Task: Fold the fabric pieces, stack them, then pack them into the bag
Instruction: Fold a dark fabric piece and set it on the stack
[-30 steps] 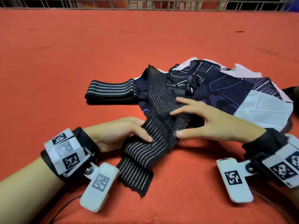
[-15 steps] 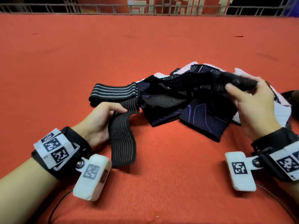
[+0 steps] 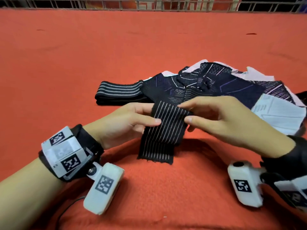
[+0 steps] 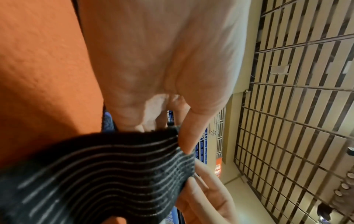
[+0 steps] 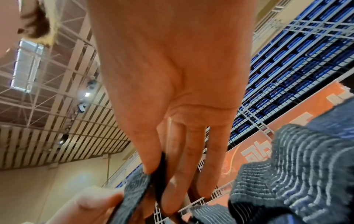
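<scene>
A black fabric strip with thin pale stripes [image 3: 166, 128] hangs doubled over between my hands, its lower end touching the red cloth. My left hand [image 3: 132, 120] pinches its left edge, thumb on top; the strip [image 4: 95, 174] fills the bottom of the left wrist view. My right hand [image 3: 207, 117] pinches the right edge, thumb in front and fingers behind, as the right wrist view shows around the strip [image 5: 138, 186]. A folded striped band [image 3: 119, 92] lies behind on the left. A heap of dark patterned pieces [image 3: 216, 90] lies behind my hands.
The red cloth-covered table [image 3: 83, 55] stretches wide to the left and far side. A white printed sheet or bag [image 3: 279, 113] lies under the heap at the right. A metal railing [image 3: 116, 4] runs along the far edge.
My hands were spread apart with the strip stretched between them. They have come together in front of me, and the strip is now doubled over between them.
</scene>
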